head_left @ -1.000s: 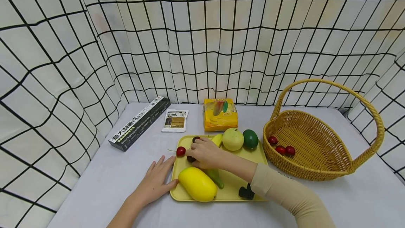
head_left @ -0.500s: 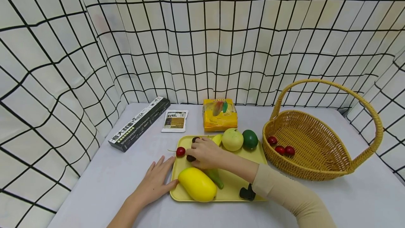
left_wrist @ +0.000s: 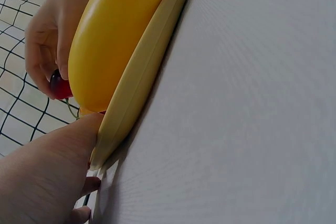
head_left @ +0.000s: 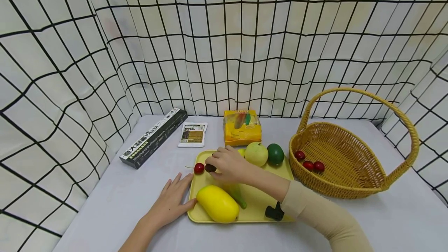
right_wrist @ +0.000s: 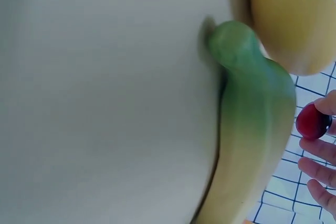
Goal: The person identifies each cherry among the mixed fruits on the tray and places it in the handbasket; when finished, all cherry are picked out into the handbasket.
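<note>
Dark round fruit [head_left: 210, 168], and it's the right hand [head_left: 231, 165] that has it, pinched between thumb and fingertips above the left part of the yellow tray [head_left: 257, 205]! Just beside it sits a red cherry [head_left: 199, 168], its stem poking out past the tray's edge. Over to the left hand [head_left: 172, 198]: spread flat on the desk [head_left: 122, 201], holding nothing, thumb against the tray's side, right by the big yellow mango [head_left: 217, 204]. Under the right wrist, a green-tipped banana [head_left: 238, 196], partly covered. At the tray's back, a pale green apple [head_left: 256, 153] touches a dark green fruit [head_left: 275, 154]; near the front right, a black object [head_left: 274, 212] by the sleeve. And out right, the wicker basket [head_left: 336, 186], three red cherries [head_left: 308, 166] inside at its left end!
</note>
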